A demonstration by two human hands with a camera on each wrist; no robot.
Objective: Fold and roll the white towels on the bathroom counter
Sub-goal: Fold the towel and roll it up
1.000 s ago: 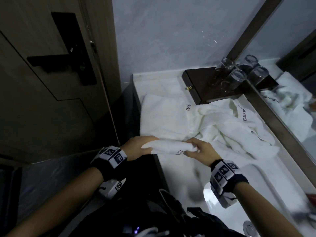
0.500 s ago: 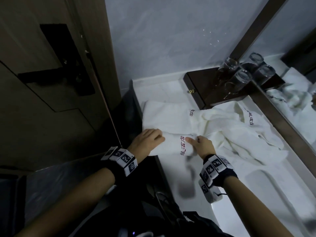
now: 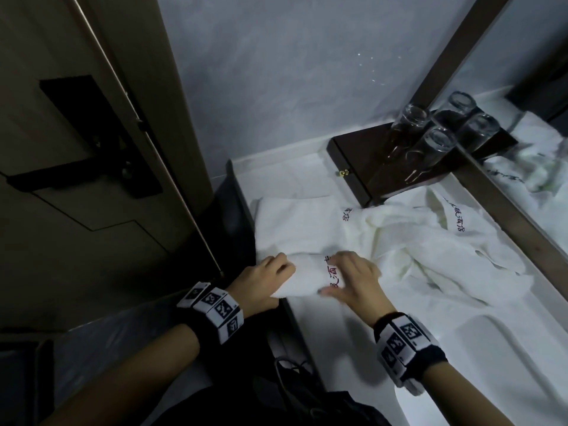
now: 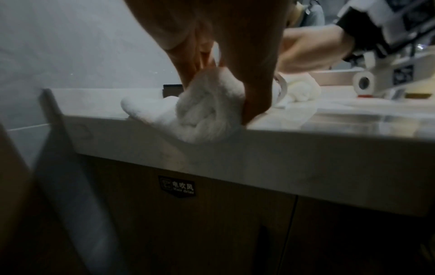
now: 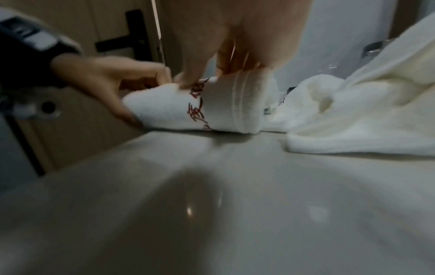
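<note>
A rolled white towel (image 3: pixel 307 276) with red lettering lies at the counter's left front corner, its end overhanging the edge (image 4: pixel 204 119). My left hand (image 3: pixel 270 276) grips its left end, thumb under and fingers over. My right hand (image 3: pixel 350 276) holds the right end (image 5: pixel 226 104), fingers curled over the top and thumb at the near side. Behind the roll lies a flat folded white towel (image 3: pixel 295 226). A crumpled cream-white towel (image 3: pixel 430 250) is heaped to the right.
A dark wooden tray (image 3: pixel 378 167) with three upturned glasses (image 3: pixel 433 146) stands at the back against the mirror (image 3: pixel 528 167). The door (image 3: pixel 76 164) with a black handle is at the left. Bare counter (image 3: pixel 415 333) stretches in front of my right hand.
The roll has been turned further away from me onto the flat towel; its red lettering now faces up. Both hands went forward with it.
</note>
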